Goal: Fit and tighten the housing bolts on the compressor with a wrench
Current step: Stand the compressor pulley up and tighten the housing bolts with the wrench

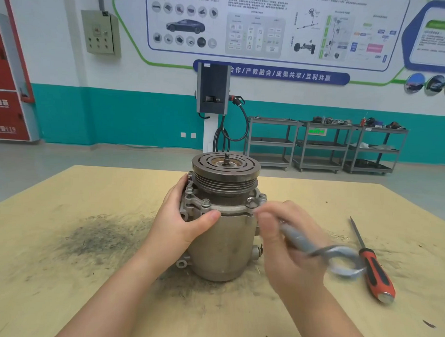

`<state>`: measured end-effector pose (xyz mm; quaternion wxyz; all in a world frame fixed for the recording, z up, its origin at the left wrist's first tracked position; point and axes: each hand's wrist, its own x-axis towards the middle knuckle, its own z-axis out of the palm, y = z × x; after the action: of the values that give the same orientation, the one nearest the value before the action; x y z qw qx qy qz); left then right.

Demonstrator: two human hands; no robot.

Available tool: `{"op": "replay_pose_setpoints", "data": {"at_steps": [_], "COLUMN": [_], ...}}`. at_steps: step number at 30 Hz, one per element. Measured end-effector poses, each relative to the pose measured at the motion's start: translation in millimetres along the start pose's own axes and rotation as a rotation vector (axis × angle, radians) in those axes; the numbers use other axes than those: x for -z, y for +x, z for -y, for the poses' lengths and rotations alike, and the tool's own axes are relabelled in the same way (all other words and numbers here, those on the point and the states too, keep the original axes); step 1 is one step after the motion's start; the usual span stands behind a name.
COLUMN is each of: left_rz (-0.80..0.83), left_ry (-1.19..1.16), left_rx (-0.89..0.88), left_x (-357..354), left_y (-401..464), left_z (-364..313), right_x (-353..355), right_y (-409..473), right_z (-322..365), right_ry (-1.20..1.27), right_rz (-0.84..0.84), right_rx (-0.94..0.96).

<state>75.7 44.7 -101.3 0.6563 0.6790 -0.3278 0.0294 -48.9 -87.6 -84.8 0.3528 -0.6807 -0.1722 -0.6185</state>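
While standing upright on its rear end near the middle of the wooden table, with pulley on top, the compressor is steadied from the left by the left hand, fingers curled round the flange, thumb pressed on the front just below a bolt. To the right, blurred by motion, right hand clamped round the shaft of the wrench, one end up at the flange's right edge, ring end out to the right. Beside it on the table, a red-handled screwdriver, apart from both hands.
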Motion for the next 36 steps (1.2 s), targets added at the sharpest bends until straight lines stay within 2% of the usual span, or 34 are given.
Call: {"op": "replay_pose_setpoints", "data": {"at_steps": [3,5,7,10,12,15,23,26,32,36], "left_rz": [0.008,0.003,0.001,0.002,0.001,0.006,0.009,0.004,0.012,0.014], "left_ry": [-0.01,-0.004,0.006,0.031,0.033,0.03,0.048,0.05,0.059,0.034], "left_rx": [-0.026,-0.019,-0.001,0.002,0.005,0.01,0.016,0.021,0.015,0.007], "left_x": [-0.2,0.1,0.3,1.2,1.4,0.9,2.0,1.9,2.6,2.4], "left_y": [-0.3,0.0,0.3,-0.4,-0.8,-0.5,-0.1,0.1,0.3,1.6], "left_z": [1.2,1.1,-0.2,-0.1,-0.3,-3.1,-2.6,-2.9,0.5,4.2], "right_x": [-5.2,-4.4,-0.7,4.8,6.1,6.8,22.7,17.5,5.6,-5.4], "right_y": [-3.6,-4.2,-1.3,10.2,15.2,18.1,31.6,25.8,9.0,-2.1], "right_z": [0.0,0.0,2.4,9.1,8.8,1.7,-15.1,-11.5,0.1,3.9], "right_ry": [-0.129,-0.126,-0.012,0.274,0.416,0.526,0.79,0.657,0.184,-0.122], "right_rz": [0.132,0.103,-0.029,-0.276,-0.361,-0.387,-0.362,-0.353,-0.201,0.113], "right_rx": [0.139,0.118,-0.017,-0.318,-0.534,-0.737,-1.073,-0.928,-0.336,0.065]}}
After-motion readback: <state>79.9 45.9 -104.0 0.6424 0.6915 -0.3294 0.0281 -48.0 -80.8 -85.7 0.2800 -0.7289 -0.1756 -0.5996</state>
